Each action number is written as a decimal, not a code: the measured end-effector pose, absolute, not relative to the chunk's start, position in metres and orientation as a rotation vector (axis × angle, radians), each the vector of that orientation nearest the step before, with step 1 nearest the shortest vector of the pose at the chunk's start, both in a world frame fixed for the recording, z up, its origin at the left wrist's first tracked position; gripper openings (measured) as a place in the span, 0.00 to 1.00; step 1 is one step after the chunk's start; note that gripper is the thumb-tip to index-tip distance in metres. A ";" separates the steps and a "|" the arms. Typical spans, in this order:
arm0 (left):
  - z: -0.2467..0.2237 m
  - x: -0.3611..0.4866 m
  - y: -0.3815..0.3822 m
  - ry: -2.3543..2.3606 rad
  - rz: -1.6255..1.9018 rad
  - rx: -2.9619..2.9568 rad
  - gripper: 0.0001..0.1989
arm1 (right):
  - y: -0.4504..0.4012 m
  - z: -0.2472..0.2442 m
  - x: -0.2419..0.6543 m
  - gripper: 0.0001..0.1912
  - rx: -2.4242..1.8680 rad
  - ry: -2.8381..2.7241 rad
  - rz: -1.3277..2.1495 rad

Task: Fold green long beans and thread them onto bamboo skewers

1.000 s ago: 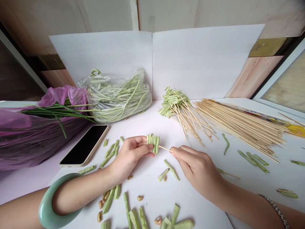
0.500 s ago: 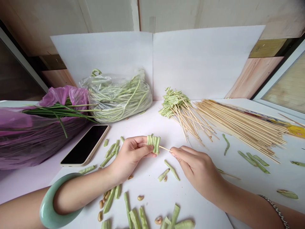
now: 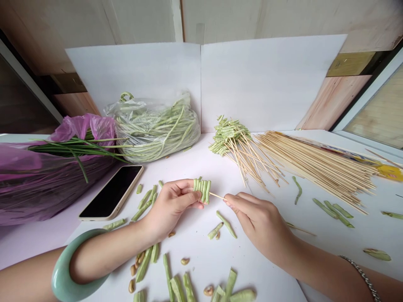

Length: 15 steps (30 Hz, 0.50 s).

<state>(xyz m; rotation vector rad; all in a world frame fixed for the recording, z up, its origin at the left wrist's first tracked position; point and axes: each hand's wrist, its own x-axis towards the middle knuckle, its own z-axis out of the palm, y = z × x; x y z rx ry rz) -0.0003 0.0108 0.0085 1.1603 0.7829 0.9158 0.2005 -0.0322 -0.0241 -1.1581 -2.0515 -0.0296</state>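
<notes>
Between the fingers and thumb of my left hand (image 3: 176, 201) is a row of short green bean pieces (image 3: 203, 191), set side by side on a bamboo skewer (image 3: 217, 196). My right hand (image 3: 258, 214) pinches the bare end of that skewer, to the right of the beans. The skewer's other end is hidden by my left hand. Below the hands, two loose bean pieces (image 3: 226, 224) and a small brown bean seed (image 3: 217, 235) lie on the white surface.
A clear bag of long beans (image 3: 160, 130), a phone (image 3: 111, 193) and a purple bag (image 3: 53, 184) are at left. Finished bean skewers (image 3: 231, 134) lie behind my hands, beside a pile of bare skewers (image 3: 315, 163). Cut bean pieces (image 3: 178, 287) lie in front.
Both hands keep nearly the same pose and hold on the skewer. The whole view has shifted very slightly.
</notes>
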 end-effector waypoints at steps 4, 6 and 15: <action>0.009 -0.001 0.011 0.767 0.900 1.149 0.07 | -0.031 -0.025 0.200 0.15 -1.163 -2.049 -0.034; 0.009 0.000 0.011 0.768 0.902 1.120 0.07 | -0.031 -0.024 0.200 0.15 -1.165 -2.051 -0.037; 0.007 0.002 0.012 0.780 0.919 1.025 0.10 | -0.033 -0.021 0.200 0.16 -1.120 -2.095 -0.099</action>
